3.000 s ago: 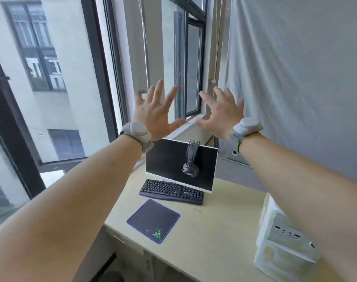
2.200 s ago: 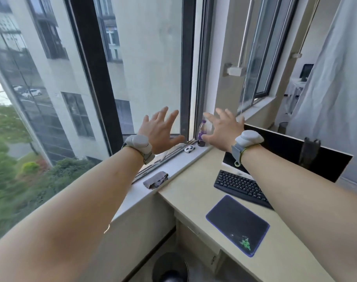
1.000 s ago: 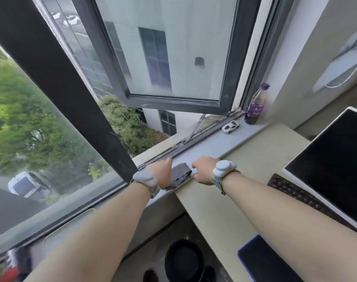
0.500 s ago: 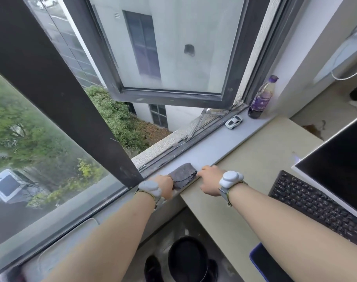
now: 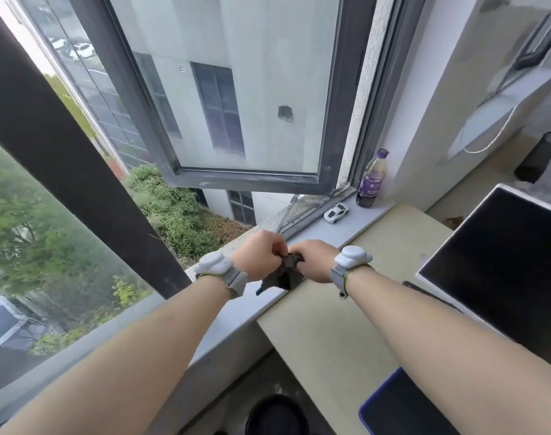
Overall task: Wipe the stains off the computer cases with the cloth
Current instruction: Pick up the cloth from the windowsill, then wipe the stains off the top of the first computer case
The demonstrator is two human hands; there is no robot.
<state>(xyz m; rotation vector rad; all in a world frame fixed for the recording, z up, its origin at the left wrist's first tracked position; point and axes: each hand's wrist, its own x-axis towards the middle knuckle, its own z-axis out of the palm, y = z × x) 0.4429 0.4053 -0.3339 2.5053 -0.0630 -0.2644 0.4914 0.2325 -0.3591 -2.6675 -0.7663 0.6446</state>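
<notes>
Cloth [image 5: 282, 273] has been lifted off the windowsill [image 5: 246, 306]; half a second earlier it lay flat there as a folded grey pad with a hand at either side, now it is gathered and bunched between both hands. Pickup is judged done or nearly done, so the fetch step is closing out; no wiping has been started, and no computer case is in view in the current frame. A turn back toward the desk is judged to be needed next.

Long axis of the cloth is seen running from about 1 o'clock, up at the knuckles, down to about 7 o'clock, where a loose dark corner hangs free. Whether that low corner touches the sill cannot be told.

Left hand [image 5: 260, 255] is curled, upper edge of the cloth pinched by the fingertips. Right hand [image 5: 312, 260] is curled likewise and the cloth is gripped just beside the left; knuckles of the two are nearly touching. A grey tracker band is worn on each wrist.

Desk [image 5: 330, 334] edge lies at 5 o'clock of the cloth. White toy car [image 5: 336, 211] is set on the sill at 1 o'clock, purple drink bottle [image 5: 372, 180] just past it. Monitor [image 5: 500, 271] is seen at 3 o'clock, mouse pad [image 5: 403, 406] corner at 5 o'clock, dark bin [image 5: 277, 416] on the floor at 6 o'clock. Open window sash [image 5: 252, 180] stands at 12 o'clock.
</notes>
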